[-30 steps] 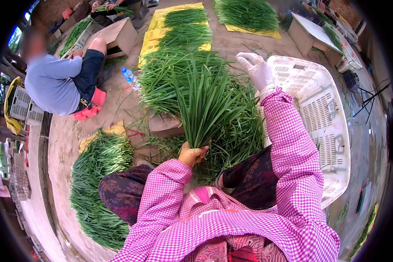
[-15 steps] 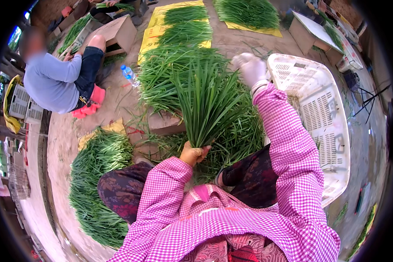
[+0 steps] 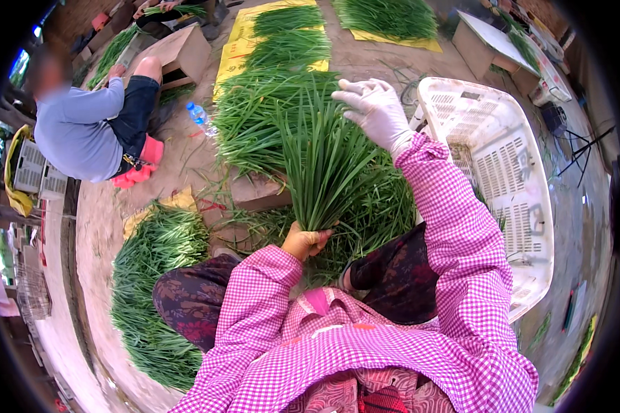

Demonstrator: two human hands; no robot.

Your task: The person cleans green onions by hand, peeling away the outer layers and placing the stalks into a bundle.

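My bare left hand (image 3: 306, 242) is closed round the base of an upright bunch of garlic chives (image 3: 317, 165), whose long green leaves fan out upward. Raised to the right of the leaf tips, my right hand (image 3: 377, 113) wears a thin white glove; it holds nothing and its fingers are apart. Behind the bunch lies a heap of chives (image 3: 255, 124) stretching away from me. Loose leaves (image 3: 386, 206) are scattered thickly under and beside the held bunch.
A white plastic crate (image 3: 530, 186) stands at my right. By my left knee lies another chive pile (image 3: 158, 296). A water bottle (image 3: 198, 114) is near the heap. At the left sits a co-worker (image 3: 83, 131); more chives lie on yellow sheets (image 3: 234, 55) farther off.
My right hand has moved slightly left, toward the leaf tips, and its fingers have spread. The left hand keeps its hold on the bunch. The seated co-worker's arm has shifted.
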